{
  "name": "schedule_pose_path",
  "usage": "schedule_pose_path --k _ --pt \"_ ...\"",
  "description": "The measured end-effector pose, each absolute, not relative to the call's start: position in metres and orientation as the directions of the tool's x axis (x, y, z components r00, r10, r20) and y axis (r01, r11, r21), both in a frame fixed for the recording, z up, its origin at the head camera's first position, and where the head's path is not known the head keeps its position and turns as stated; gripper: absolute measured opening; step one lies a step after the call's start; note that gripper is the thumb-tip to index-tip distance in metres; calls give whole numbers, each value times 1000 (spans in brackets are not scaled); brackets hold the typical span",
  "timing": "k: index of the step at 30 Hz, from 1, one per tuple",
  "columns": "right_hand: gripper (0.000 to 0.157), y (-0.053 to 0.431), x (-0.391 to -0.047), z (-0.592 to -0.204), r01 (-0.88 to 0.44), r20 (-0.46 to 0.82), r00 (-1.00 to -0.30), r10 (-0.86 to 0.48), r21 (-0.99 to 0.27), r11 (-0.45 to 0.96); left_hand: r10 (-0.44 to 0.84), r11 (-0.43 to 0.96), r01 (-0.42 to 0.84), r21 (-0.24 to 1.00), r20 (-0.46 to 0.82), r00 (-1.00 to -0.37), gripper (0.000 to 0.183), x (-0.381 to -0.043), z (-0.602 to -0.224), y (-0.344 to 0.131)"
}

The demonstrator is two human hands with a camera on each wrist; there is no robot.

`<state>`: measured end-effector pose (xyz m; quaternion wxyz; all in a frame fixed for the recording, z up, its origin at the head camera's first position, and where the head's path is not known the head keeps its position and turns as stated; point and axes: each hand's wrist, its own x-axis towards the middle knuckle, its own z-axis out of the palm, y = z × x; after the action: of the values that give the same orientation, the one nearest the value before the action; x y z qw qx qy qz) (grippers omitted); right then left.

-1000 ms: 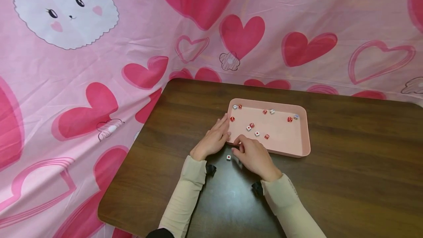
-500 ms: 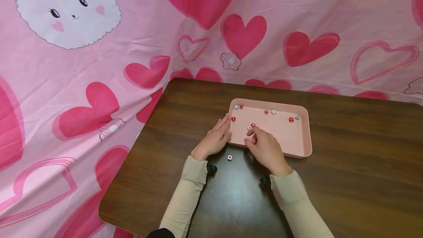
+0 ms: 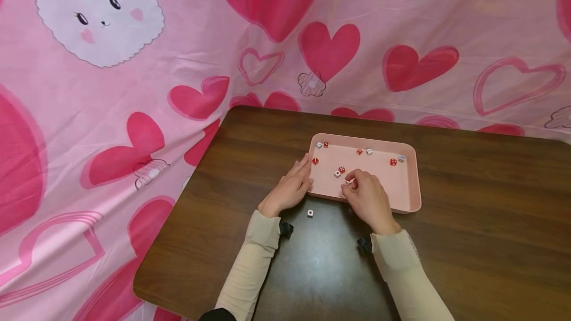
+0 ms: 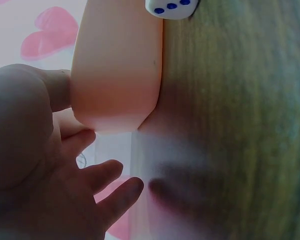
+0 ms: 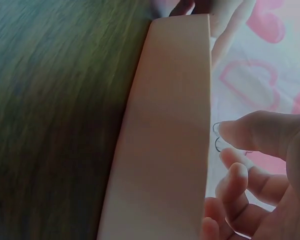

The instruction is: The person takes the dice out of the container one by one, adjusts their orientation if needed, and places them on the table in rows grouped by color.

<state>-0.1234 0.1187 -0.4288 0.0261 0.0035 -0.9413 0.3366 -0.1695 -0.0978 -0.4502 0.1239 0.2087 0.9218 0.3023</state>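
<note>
My left hand rests against the left end of the shallow pink tray, its fingers straight along the side and its thumb at the front corner. Over the tray's front part, my right hand reaches in with bent fingers. A white die shows partly beside its fingertips. In the right wrist view, the thumb and index finger stand slightly apart, with no die visible between them. A white die and a red die lie together left of that hand. Another white die sits on the table before the tray.
Along the tray's back lie a white die, a red die and another red-and-white pair. A red die is at the right, another red die at the left. A pink heart-print cloth hangs behind the brown table.
My right hand has moved from the tray's front left edge rightward and over the tray, to a white die there. My left hand stays at the tray's left end.
</note>
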Motion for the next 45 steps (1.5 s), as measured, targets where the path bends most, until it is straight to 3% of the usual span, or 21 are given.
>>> schedule_pose_path --k 45 --pt "24 123 -143 -444 107 -102 -993 63 -525 844 451 737 295 609 -118 -885 60 -169 -451 -97"
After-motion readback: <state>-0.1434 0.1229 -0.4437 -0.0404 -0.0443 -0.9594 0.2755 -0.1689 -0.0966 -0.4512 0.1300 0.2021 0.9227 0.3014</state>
